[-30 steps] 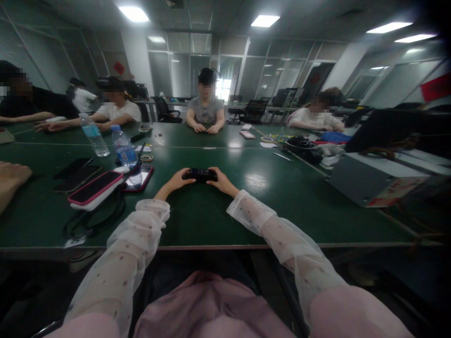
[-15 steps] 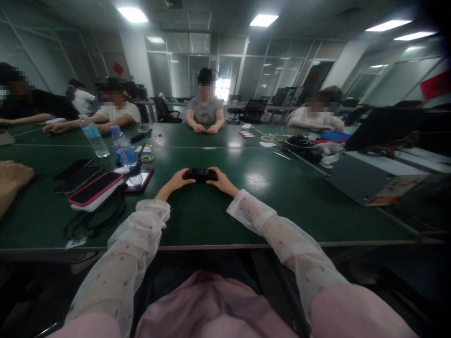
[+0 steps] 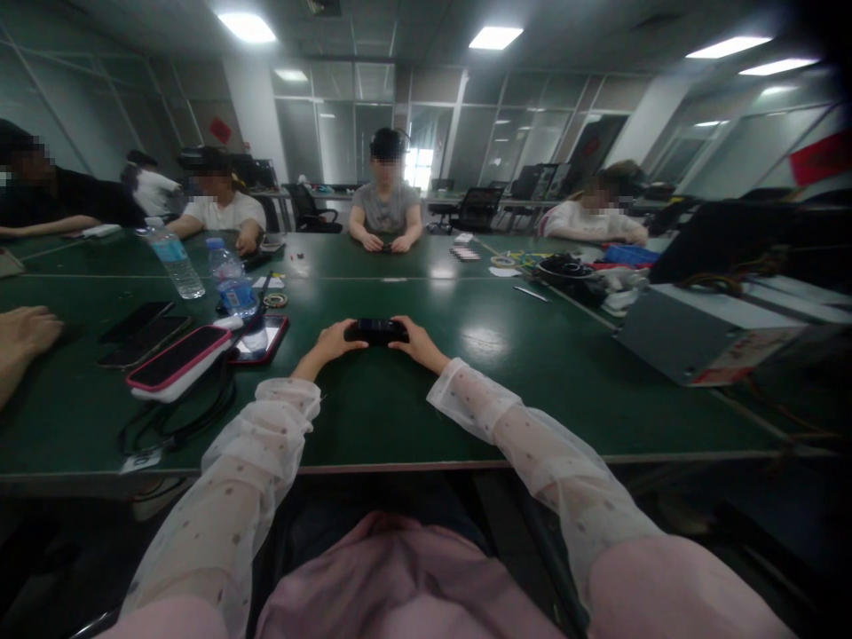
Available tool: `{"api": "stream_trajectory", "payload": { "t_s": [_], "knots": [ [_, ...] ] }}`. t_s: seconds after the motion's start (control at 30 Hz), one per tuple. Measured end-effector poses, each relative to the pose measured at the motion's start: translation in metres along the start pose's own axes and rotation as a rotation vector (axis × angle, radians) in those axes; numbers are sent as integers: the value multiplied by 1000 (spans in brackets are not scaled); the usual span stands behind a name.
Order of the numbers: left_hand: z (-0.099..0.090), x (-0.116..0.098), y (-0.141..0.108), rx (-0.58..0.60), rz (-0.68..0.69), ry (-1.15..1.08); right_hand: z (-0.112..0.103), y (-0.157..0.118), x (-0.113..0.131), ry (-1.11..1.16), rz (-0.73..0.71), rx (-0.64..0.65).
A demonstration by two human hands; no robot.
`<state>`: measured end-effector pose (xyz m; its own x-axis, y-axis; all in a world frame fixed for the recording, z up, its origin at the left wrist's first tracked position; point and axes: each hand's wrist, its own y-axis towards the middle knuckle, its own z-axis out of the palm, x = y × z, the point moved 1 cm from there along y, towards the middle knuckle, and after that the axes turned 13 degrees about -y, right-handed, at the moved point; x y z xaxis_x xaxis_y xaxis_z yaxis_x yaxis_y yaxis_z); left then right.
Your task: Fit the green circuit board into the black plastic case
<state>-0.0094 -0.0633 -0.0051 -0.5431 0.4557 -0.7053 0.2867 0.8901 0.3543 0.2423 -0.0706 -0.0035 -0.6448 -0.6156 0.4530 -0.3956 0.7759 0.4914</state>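
Between my hands is a black rectangular device (image 3: 381, 331), held level by its two short ends just above or on the green table; its exact kind does not show. My left hand (image 3: 335, 342) grips the left end, thumb along the near side. At the other end my right hand (image 3: 419, 342) is closed in the same way. The fingers behind the device are partly hidden. To the left of my left hand lies a red-edged phone (image 3: 276, 342) with a lit screen.
On the left are a pink-edged phone on a white case (image 3: 179, 359), dark phones (image 3: 145, 337), water bottles (image 3: 234, 282) and black cables (image 3: 200, 417). A co-worker's hand (image 3: 33, 330) rests at far left. A metal computer case (image 3: 709, 333) and a pen (image 3: 532, 294) are on the right.
My hands and the black device stay in place; the view shifts slightly. Across the table at left, a person's outstretched arm has drawn back, with a hand now behind the bottles.
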Motion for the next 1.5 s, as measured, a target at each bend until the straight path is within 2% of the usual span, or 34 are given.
{"api": "stream_trajectory", "payload": {
  "t_s": [0.2,0.57,0.9,1.23,1.37,1.5],
  "knots": [
    [-2,-9,-3,39,-63,140,1,0,-3,53,3,10],
    [-3,-4,-2,69,-76,45,-5,-1,1,196,40,23],
    [-4,-3,-1,73,-65,52,1,2,-10,375,68,-15],
    [-1,4,0,64,-58,-20,-4,4,-8,518,136,-48],
    [-1,7,1,54,-66,-39,-13,8,-12,559,159,-128],
    [-2,7,0,56,-45,-55,-27,11,-32,431,239,-331]
  ]
}}
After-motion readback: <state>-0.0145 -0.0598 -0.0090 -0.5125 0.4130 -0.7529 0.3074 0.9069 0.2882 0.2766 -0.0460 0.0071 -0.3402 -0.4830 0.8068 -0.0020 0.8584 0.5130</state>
